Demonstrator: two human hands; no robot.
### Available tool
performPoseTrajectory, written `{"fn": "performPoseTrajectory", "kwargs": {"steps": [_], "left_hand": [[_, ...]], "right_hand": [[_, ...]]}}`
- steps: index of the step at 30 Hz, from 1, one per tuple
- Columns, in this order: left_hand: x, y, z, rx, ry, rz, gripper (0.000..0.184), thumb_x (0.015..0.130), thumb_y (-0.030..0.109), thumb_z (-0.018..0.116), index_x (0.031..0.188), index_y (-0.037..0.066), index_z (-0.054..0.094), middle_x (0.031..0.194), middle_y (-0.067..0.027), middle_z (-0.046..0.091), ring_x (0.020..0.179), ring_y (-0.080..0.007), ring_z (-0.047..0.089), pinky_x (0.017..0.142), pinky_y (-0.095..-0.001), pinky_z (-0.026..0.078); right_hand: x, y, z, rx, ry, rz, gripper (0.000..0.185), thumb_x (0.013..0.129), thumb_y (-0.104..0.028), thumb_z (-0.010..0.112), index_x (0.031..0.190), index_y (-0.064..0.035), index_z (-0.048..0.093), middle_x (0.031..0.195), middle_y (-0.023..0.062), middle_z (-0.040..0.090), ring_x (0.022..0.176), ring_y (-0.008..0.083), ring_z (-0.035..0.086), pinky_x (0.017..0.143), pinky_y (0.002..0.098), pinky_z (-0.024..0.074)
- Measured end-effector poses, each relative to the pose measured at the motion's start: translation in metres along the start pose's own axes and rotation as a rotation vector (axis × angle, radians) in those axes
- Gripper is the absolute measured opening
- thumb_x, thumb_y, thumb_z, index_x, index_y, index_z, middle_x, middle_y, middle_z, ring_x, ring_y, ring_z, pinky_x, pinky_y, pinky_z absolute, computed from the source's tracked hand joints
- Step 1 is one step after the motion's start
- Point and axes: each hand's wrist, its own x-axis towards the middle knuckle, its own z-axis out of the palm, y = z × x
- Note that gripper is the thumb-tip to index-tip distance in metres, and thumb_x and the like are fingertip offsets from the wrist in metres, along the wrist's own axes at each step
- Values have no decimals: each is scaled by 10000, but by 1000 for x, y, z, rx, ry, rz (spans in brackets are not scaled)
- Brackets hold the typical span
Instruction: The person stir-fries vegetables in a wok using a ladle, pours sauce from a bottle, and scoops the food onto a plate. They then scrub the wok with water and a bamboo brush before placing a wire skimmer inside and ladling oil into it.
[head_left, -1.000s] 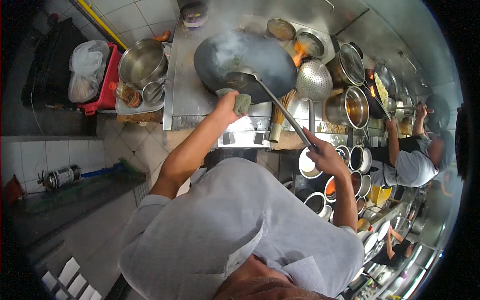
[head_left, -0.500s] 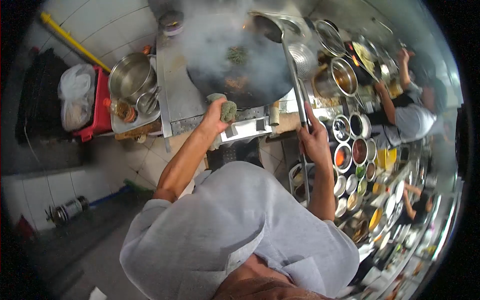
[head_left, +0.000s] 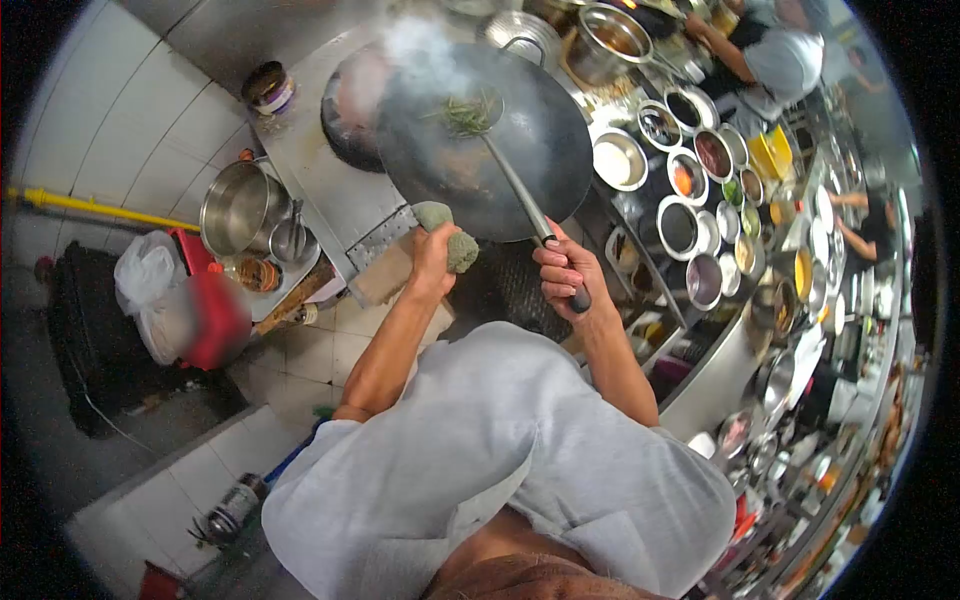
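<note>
My left hand (head_left: 430, 268) is closed round a folded grey-green cloth (head_left: 461, 252) at the near left rim of a large dark wok (head_left: 550, 130). The wok sits tilted to the right of the round burner opening (head_left: 350, 115), partly overlapping it. My right hand (head_left: 566, 270) is wrapped round the dark grip of a long-handled ladle (head_left: 515, 185). Its bowl is inside the wok, against a small heap of green vegetable strips (head_left: 464, 118). Smoke rises over the wok's far left side and blurs part of it.
Left of the steel stove top (head_left: 310, 150) stand a steel pot (head_left: 243, 200) and a red bin (head_left: 215, 320). On the right are many ingredient bowls (head_left: 620, 158) and a pot of brown liquid (head_left: 608, 42). Another person's sleeve (head_left: 790, 65) shows at upper right.
The wok has shifted right, off the burner, with my left hand at its rim. The ladle bowl has come from beyond the wok's far right rim into it. Smoke has thinned; the view has turned.
</note>
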Motion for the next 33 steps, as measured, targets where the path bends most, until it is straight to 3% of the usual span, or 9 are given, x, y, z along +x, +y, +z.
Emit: {"fn": "performPoseTrajectory", "kwargs": {"steps": [2, 5, 8, 18, 20, 21, 26, 28, 33], "left_hand": [[-11, -12, -3, 44, -51, -105, 68, 802, 65, 587, 792, 112, 540, 687, -24, 541, 577, -184, 584, 475, -346, 483], [-28, -35, 1, 46, -63, -109, 45, 805, 115, 606, 803, 106, 562, 671, -40, 564, 557, -194, 584, 461, -345, 477], [-30, -67, -10, 135, -124, -231, 141, 801, 214, 629, 839, 82, 593, 729, -96, 631, 549, -209, 599, 458, -344, 481], [-132, -135, 49, 338, -386, -383, 198, 900, 264, 551, 965, 79, 580, 860, -119, 636, 682, -219, 618, 497, -354, 476], [-151, -150, 65, 308, -344, -435, 185, 895, 273, 558, 947, 97, 580, 835, -101, 632, 656, -230, 602, 513, -359, 469], [-155, -159, 68, 351, -346, -408, 155, 832, 218, 588, 915, 87, 593, 750, -70, 619, 651, -217, 625, 456, -361, 446], [-190, -189, 90, 426, -474, -444, 128, 822, 210, 592, 900, 110, 576, 742, -61, 619, 642, -217, 629, 429, -348, 432], [-197, -195, 90, 437, -473, -447, 122, 824, 205, 588, 897, 107, 577, 740, -65, 619, 633, -220, 629, 425, -347, 432], [-206, -210, 93, 449, -451, -415, 165, 817, 157, 590, 969, 107, 546, 763, -68, 596, 650, -240, 632, 423, -363, 437]], "right_hand": [[-27, 8, -22, 329, -49, 23, 449, 969, -56, 444, 1406, -155, 417, 686, -7, 423, 390, 25, 386, 320, 202, 371], [-84, 17, -40, 406, 15, -36, 462, 964, -46, 431, 1413, -154, 425, 678, -9, 413, 377, 16, 383, 306, 196, 365], [-145, 35, -54, 403, 20, -151, 503, 960, -39, 421, 1444, -175, 403, 677, 1, 419, 373, 31, 396, 297, 205, 366], [-376, 147, -90, 360, 83, -687, 591, 946, -29, 424, 1499, -209, 319, 660, -6, 401, 359, 34, 351, 271, 204, 317], [-422, 179, -88, 351, 133, -802, 598, 942, -35, 433, 1501, -213, 312, 657, -8, 390, 354, 29, 344, 271, 202, 325], [-441, 193, -88, 356, 153, -845, 601, 942, -32, 430, 1502, -214, 308, 656, -9, 386, 351, 27, 341, 272, 201, 329], [-527, 262, -85, 364, 316, -1087, 628, 930, -25, 431, 1510, -222, 294, 651, -7, 398, 342, 28, 334, 272, 198, 337], [-541, 280, -84, 348, 427, -1161, 665, 917, -6, 403, 1532, -191, 231, 647, 0, 386, 346, 37, 355, 271, 224, 380], [-563, 297, -100, 262, 663, -1243, 699, 891, -20, 442, 1534, -191, 227, 627, -14, 393, 344, 27, 333, 275, 213, 354]]}}
